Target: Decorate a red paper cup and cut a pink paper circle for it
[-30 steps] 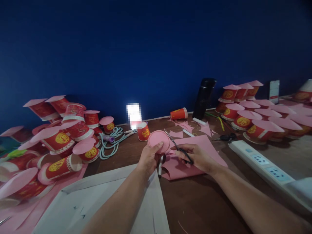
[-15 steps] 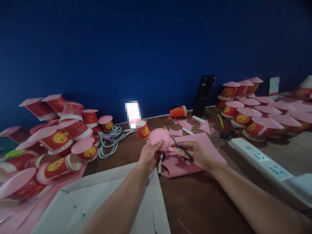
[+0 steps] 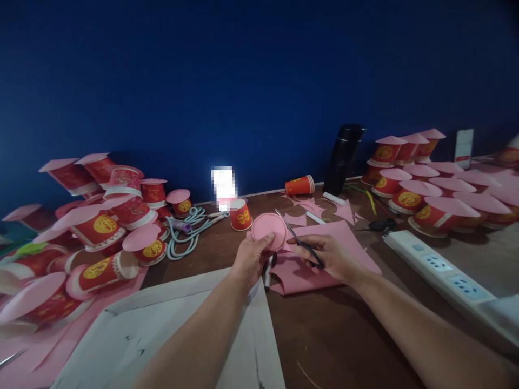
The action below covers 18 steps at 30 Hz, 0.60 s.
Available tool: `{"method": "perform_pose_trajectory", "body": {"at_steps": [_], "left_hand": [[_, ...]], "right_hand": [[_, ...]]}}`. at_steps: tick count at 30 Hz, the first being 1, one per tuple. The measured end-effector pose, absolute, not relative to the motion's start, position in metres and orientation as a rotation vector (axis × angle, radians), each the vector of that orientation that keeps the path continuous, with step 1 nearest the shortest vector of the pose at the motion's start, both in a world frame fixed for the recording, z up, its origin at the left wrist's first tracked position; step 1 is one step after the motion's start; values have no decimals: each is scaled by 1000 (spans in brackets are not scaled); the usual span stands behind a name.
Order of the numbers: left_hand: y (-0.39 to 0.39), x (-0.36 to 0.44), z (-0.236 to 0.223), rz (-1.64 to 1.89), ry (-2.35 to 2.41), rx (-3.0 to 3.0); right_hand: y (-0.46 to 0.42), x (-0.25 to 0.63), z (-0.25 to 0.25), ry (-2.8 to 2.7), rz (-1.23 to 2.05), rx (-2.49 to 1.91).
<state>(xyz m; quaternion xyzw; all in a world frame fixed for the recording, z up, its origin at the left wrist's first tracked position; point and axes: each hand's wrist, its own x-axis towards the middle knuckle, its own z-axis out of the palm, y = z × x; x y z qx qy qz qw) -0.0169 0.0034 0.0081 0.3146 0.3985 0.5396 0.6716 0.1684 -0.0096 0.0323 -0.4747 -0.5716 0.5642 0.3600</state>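
Observation:
Pinched between thumb and fingers of my left hand [image 3: 250,259] is a round pink paper disc [image 3: 267,226] with a darker line close to its edge. My right hand [image 3: 331,259] grips black-handled scissors [image 3: 308,251], whose blades lie along the disc's right edge. Below both hands rests a larger pink paper sheet [image 3: 347,240] with curved cut-outs on its left side. A white marker [image 3: 268,274] lies under my left hand, partly hidden. Just beyond the disc, a red paper cup [image 3: 242,216] stands upside down.
Red cups topped with pink discs crowd the left [image 3: 101,227] and right [image 3: 440,210]. A black flask [image 3: 344,159], an orange-red cup stack [image 3: 300,185] and paper scraps [image 3: 295,219] lie behind. A power strip [image 3: 446,278] is at right, white board [image 3: 174,329] in front.
The whole view has shifted slightly, so things appear a little farther right. My hands keep their hold on the disc and scissors, with hardly any movement between them.

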Motion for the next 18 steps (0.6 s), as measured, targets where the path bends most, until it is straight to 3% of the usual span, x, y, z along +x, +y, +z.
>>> {"method": "perform_pose_trajectory", "body": {"at_steps": [18], "left_hand": [[3,-17,12,1225,927,663]], "right_hand": [[-8,170,27,-1504,1413,-1221]]}}
